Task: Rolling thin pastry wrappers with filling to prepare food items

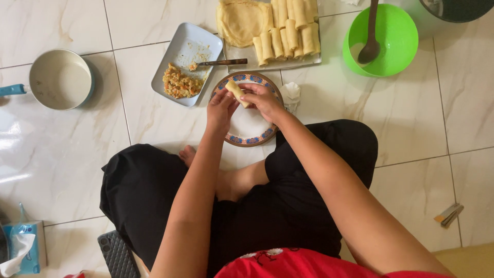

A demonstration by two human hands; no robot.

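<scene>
Pale dough roll point(237, 92) is being pinched over the patterned plate point(250, 135), both the left hand point(221, 109) and right hand point(264, 100) closing their fingertips on it. Squeezing too hard is likely risking a split wrapper, spilling filling beside the grey tray point(190, 46).
</scene>
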